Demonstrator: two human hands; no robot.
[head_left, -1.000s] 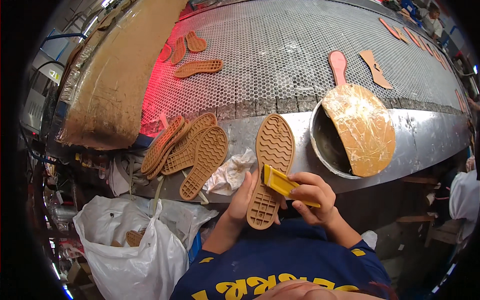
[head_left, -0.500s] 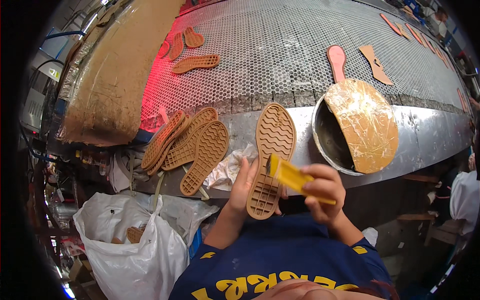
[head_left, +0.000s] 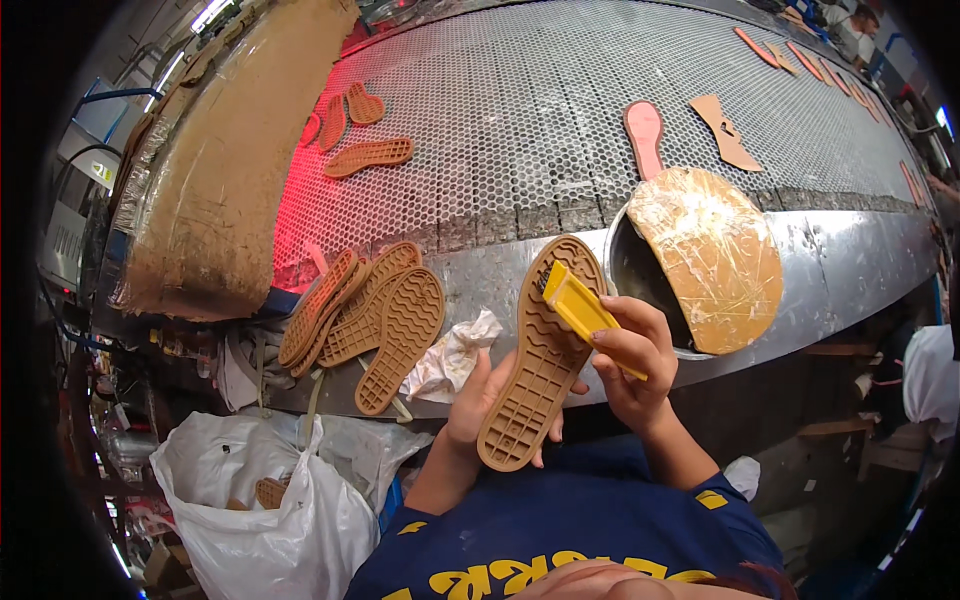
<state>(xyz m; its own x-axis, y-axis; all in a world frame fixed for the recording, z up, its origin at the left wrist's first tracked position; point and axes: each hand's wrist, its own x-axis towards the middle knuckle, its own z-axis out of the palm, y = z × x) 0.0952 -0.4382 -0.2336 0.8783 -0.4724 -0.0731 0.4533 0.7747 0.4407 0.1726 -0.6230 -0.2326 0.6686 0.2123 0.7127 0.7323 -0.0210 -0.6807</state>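
My left hand [head_left: 478, 400] holds a tan rubber shoe sole [head_left: 538, 352] from below, tread side up, over the near edge of the metal bench. My right hand [head_left: 632, 360] grips a yellow brush [head_left: 580, 308] whose dark bristle end rests on the upper part of the sole. A stack of similar tan soles [head_left: 368, 312] lies to the left on the bench edge, beside a crumpled white cloth [head_left: 452, 352].
A round metal pot [head_left: 640, 278] half covered by a film-wrapped board [head_left: 712, 252] sits to the right. Soles [head_left: 366, 156] and pink insoles [head_left: 644, 130] lie on the perforated conveyor [head_left: 520, 110]. A white plastic bag [head_left: 262, 500] hangs at lower left.
The brush has moved up the sole from its middle toward the toe end. The sole has stayed in my left hand, shifting slightly.
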